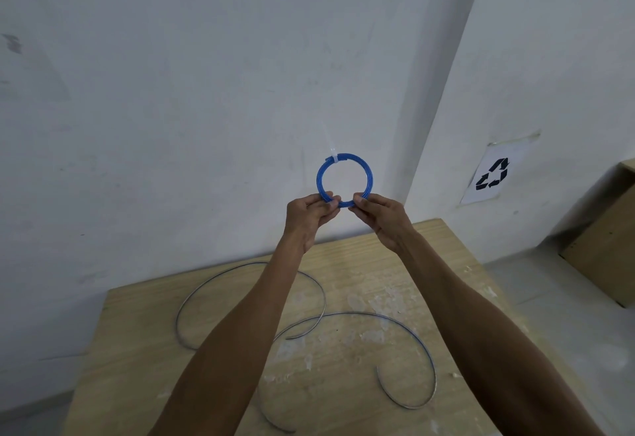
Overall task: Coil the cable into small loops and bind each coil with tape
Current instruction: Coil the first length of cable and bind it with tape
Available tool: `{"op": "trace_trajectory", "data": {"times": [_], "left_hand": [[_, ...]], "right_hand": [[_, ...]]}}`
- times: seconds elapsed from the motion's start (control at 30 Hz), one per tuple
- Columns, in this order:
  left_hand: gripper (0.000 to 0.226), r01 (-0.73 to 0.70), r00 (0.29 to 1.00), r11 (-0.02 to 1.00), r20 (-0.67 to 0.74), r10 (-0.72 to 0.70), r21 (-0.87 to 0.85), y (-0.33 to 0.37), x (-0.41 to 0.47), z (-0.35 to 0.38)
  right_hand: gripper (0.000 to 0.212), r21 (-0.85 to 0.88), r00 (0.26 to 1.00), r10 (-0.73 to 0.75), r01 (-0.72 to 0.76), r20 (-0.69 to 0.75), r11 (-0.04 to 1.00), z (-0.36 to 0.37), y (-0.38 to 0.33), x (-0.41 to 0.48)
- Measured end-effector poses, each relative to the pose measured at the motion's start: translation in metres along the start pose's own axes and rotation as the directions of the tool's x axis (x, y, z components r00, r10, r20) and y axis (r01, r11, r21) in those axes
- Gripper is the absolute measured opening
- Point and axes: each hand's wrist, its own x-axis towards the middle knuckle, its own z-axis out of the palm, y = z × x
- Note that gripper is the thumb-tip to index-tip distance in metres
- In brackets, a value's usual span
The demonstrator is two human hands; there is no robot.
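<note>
Grey loose cable [177, 324] sprawls in wide curves over the pale wooden table [360, 257] down below, well apart from the action. Up in front of the wall, the left hand [307, 217] pinches the lower-left arc of the small blue cable coil [318, 179], thumb and fingertips closed on it. The ring stands upright, open face toward the camera, white tape binding [334, 159] at its top-left, above the left hand's grip. Right hand [381, 219] pinches the lower-right arc, fingers curled. This coil looks bound; for another wrap, the bare bottom arc sits between both grips.
</note>
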Motion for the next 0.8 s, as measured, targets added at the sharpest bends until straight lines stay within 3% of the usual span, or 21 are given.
{"op": "trace_trajectory", "data": {"times": [0.2, 0.37, 0.5, 0.67, 0.8], "left_hand": [[0.029, 0.047, 0.999, 0.989, 0.027, -0.044, -0.143, 0.0013, -0.0016, 0.0016], [0.03, 0.048, 0.999, 0.999, -0.002, -0.048, -0.015, 0.0026, -0.0004, 0.0024], [0.028, 0.096, 0.995, 0.995, -0.014, -0.097, -0.037, 0.0041, -0.0009, 0.002], [0.023, 0.118, 0.992, 0.98, -0.028, -0.124, -0.158, 0.0002, -0.002, 0.0062], [0.023, 0.026, 0.998, 1.0, -0.06, -0.026, -0.013, -0.0016, -0.0031, 0.0075]], "right_hand": [[0.022, 0.112, 0.999, 0.053, -0.053, -0.001, 0.992, -0.0008, -0.0019, -0.0003], [0.017, -0.08, 0.995, -0.077, 0.072, -0.063, 0.994, -0.0003, -0.0021, -0.0016], [0.024, -0.178, 0.988, -0.138, 0.125, -0.067, 0.976, 0.0011, -0.0039, -0.001], [0.024, -0.054, 0.993, -0.118, 0.117, -0.022, 0.992, 0.0045, -0.0064, -0.0041], [0.025, -0.088, 0.992, -0.114, 0.11, -0.044, 0.99, 0.0032, -0.0068, -0.0044]]}}
